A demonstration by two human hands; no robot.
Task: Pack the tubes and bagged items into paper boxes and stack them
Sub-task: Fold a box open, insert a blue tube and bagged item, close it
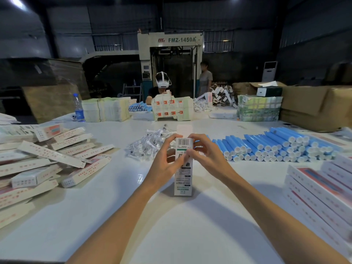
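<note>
Paper box (183, 180): a tall, slim carton of matte white card. It stands upright on its short end at the middle of the smooth, glossy white table (171, 225). Its near face carries a barcode and blocks of fine print, and its plain top flap (184, 129) stands open.

At the far left lies a loose pile of boxes (47, 159), long flat cartons with red lettering, tilted across one another. Nearer the middle is a heap of bagged items (146, 145), small pieces in crinkled clear plastic.

The left hand (165, 164) grips the upright carton's upper left side, with the fingers curled round the top edge and the thumb pressed on the printed face. The right hand (207, 159) pinches the upper right side the same way, with its fingertips at the top corner.

Just right of it lie the blue tubes (276, 147), smooth cylinders with round white caps. They are laid in banked rows with the caps toward the camera. At the far right are the stacked boxes (320, 187), flat cartons set in neat overlapping layers.
</note>
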